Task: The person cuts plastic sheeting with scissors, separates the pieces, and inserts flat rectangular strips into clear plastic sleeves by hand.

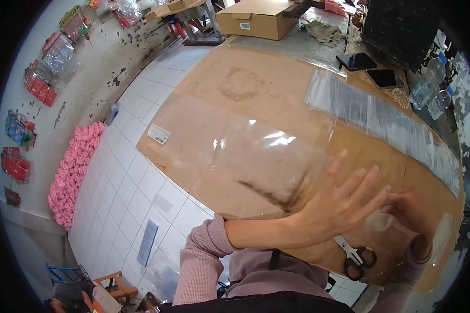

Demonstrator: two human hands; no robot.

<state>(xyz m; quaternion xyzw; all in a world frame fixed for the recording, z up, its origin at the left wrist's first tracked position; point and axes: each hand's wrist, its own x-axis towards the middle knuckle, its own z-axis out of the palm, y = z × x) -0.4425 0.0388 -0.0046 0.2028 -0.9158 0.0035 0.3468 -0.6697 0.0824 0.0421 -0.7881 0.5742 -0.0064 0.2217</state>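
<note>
My left hand (342, 201) is held over the brown cardboard-covered table (277, 73), its fingers spread and stretched out. Close beside it, my right hand (412, 208) is blurred, with its fingers curled together. A small shiny, see-through patch (383, 222) shows under those fingers; whether they pinch it I cannot make out. To the left of my hands lies a clear plastic sheet (235, 141), flat and catching the light. Scissors (356, 256) with black handles rest below my hands near the table's front edge, blades pointing up and left.
A stack of clear plastic strips or bags (381, 117) runs along the table's right side. Beyond it are two phones (357, 61), plastic bottles (429, 83) and a cardboard box (258, 20). A white label (159, 134) lies left. Pink bundles (75, 172) sit on the tiled floor.
</note>
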